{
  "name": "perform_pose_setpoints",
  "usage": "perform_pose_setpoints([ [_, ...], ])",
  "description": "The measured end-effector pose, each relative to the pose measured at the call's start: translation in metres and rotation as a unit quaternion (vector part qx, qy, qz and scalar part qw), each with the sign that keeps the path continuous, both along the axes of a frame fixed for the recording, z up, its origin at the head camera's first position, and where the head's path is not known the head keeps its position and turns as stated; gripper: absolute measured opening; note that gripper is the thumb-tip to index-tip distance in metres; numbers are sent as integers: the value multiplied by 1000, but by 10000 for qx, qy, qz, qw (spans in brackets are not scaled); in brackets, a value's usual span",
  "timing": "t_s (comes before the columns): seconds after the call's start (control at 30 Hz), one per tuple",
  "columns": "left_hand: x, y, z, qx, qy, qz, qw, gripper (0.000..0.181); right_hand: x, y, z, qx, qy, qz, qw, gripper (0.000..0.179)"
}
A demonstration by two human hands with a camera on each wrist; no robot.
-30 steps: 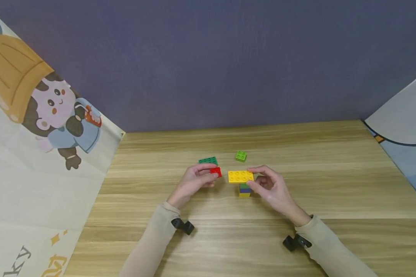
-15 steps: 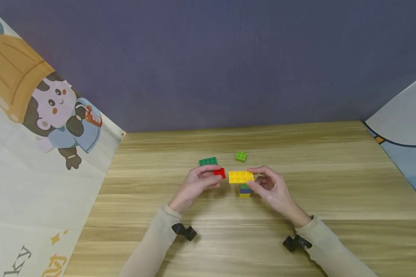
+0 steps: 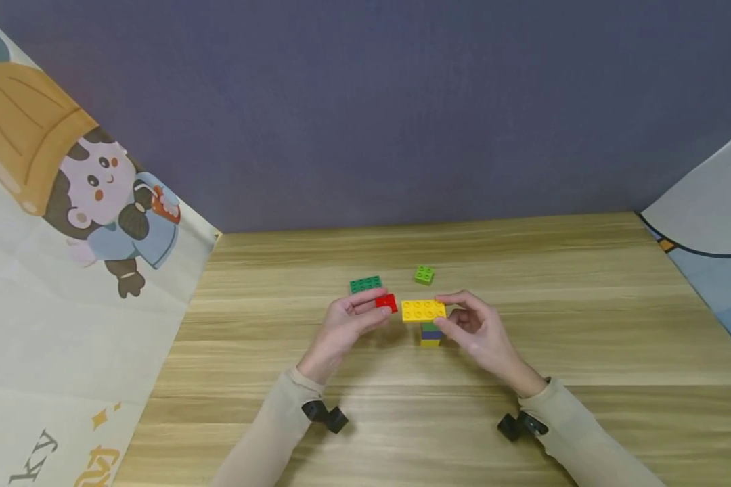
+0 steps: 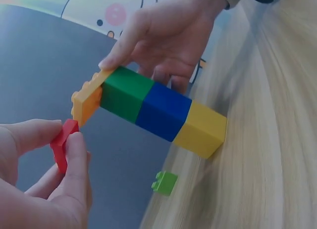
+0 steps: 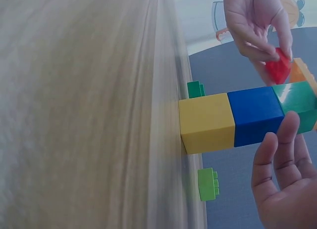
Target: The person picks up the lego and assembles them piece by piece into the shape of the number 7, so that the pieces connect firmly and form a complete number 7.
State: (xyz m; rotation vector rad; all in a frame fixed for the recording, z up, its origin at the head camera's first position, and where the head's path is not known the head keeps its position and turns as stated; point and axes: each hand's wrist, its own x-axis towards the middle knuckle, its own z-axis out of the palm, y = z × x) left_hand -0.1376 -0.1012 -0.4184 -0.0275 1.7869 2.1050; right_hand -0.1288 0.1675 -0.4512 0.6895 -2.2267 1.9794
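A stack of a yellow block point(image 4: 202, 130), a blue block point(image 4: 163, 110) and a green block point(image 4: 126, 93) stands upright on the table. On top lies a flat yellow plate point(image 3: 423, 311) with studs, jutting out to the left. My right hand point(image 3: 478, 331) pinches the plate's right end between thumb and index finger, the other fingers beside the green block. My left hand point(image 3: 344, 328) pinches a small red plate point(image 3: 386, 303) between thumb and fingers, just left of the yellow plate. In the left wrist view the red plate looks very close to the yellow one; I cannot tell whether they touch.
Behind my left hand a flat dark green studded plate point(image 3: 365, 283) lies on the wooden table point(image 3: 554, 291). A light green brick point(image 3: 424, 274) lies behind the stack. A dark blue panel point(image 3: 402, 122) rises at the table's far edge, and a printed cloth point(image 3: 176, 270) hangs at the left.
My left hand has moved a little to the right with the red plate, closer to the yellow plate. My right hand keeps its hold and has hardly moved.
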Motion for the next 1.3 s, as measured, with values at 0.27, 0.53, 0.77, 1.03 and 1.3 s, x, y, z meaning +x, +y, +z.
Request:
perform_pose_setpoints([
  [0.27, 4, 3, 1, 42, 72, -439, 9990, 53, -1, 0, 0, 27, 3, 13, 10000, 35],
  [0.53, 7, 5, 3, 254, 149, -561, 9980, 53, 0, 0, -1, 26, 41, 9, 10000, 35],
  [0.77, 5, 8, 3, 174, 118, -481, 9986, 48, -1, 1, -1, 3, 60, 23, 10000, 35],
  [1.03, 5, 10, 2, 60, 118, -457, 9989, 46, -1, 1, -2, -64, 97, 38, 9999, 36],
  [1.3, 4, 9, 4, 12, 120, -566, 9983, 47, -2, 0, -2, -120, 156, 60, 9998, 36],
])
